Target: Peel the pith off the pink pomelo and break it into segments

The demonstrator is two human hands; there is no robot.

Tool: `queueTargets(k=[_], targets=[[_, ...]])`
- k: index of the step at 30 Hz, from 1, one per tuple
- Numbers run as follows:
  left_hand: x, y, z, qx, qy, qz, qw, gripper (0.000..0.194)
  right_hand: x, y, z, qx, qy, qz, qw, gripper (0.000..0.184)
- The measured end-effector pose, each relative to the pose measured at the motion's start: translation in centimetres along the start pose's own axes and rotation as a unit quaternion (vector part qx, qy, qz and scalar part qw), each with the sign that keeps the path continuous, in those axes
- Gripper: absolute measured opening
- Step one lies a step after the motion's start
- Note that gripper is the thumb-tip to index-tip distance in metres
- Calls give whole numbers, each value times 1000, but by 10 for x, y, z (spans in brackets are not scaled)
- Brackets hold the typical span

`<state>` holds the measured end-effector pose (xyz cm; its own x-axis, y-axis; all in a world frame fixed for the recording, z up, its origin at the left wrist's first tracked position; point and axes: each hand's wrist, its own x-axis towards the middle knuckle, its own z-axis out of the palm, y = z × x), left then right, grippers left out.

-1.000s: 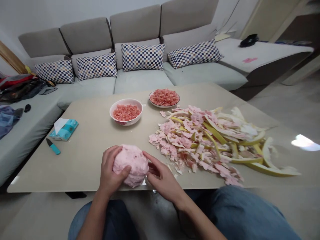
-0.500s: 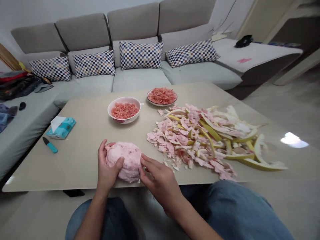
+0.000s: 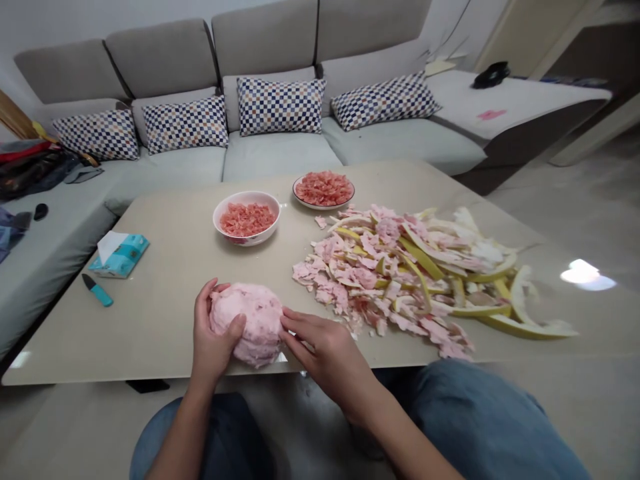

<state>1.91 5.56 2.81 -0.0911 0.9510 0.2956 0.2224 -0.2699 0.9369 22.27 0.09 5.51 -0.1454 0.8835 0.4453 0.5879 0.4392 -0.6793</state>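
Note:
A peeled pomelo, pale pink with its pith rough and partly torn, is at the table's near edge. My left hand wraps round its left side, with the thumb across the front and the fingers behind. At the fruit's right side, my right hand pinches the pith with thumb and fingertips; whatever lies between the tips is too small to make out. Beyond the fruit stands a white bowl of pink pomelo flesh. Farther back is a dark-rimmed plate heaped with more flesh.
Pomelo peel and pith scraps lie in a wide pile on the right of the table. A tissue pack and a teal-handled knife lie at the left. Behind the table runs a grey sofa with patterned cushions.
My right hand's fingers have drawn closer together at the pomelo's right edge, and its wrist has moved slightly right. My left hand keeps its hold. The camera view has shifted a little.

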Motion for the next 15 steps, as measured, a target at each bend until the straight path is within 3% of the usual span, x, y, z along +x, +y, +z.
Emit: queueTargets(k=[6,11,15], targets=[[0,2,-1,22,-10,1,1000,74,-1,1,2,-76,-46,-2,996,25],[1,4,3,23,-15,4,1000,71,-4,-2,19,-157,20,22,987,24],[2,6,6,12,-9,7,1000,72,-2,-3,24,-101,65,102,987,16]])
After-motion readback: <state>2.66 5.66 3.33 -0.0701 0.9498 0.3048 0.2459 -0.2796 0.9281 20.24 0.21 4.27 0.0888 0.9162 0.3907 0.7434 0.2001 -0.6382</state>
